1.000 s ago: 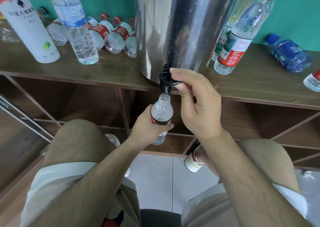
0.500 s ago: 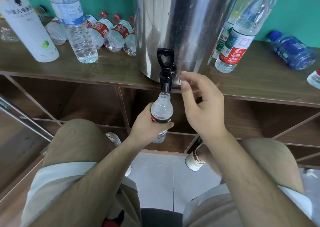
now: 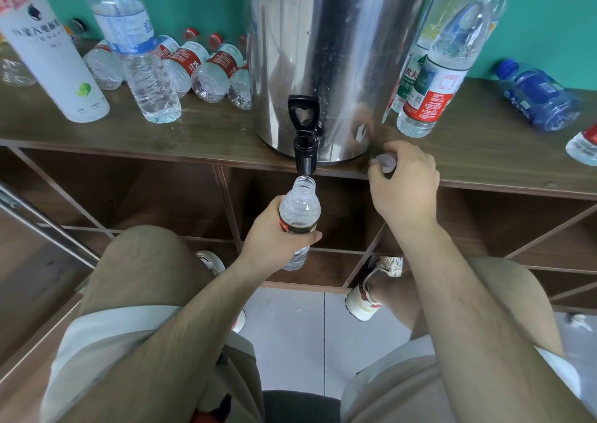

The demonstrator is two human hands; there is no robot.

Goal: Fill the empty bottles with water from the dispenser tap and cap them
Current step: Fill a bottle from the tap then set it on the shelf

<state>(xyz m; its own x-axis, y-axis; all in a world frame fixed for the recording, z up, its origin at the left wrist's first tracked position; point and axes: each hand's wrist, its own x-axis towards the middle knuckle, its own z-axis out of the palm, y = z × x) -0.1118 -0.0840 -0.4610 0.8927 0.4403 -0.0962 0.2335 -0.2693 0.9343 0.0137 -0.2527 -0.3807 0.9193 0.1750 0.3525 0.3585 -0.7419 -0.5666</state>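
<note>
There is one view only, from the camera on my head, so nothing is shared with a second view. It looks forward and steeply down from just above my lap: my forearms run up from the bottom edge, my knees fill the lower corners, and the floor tiles (image 3: 290, 332) show between them. The wide lens bends the bench (image 3: 206, 138) edge across the upper third and leans the outer bottles inward. The dispenser (image 3: 326, 51) stands close, dead ahead, its top cut off by the frame. The green wall (image 3: 549, 25) closes the view behind.
</note>
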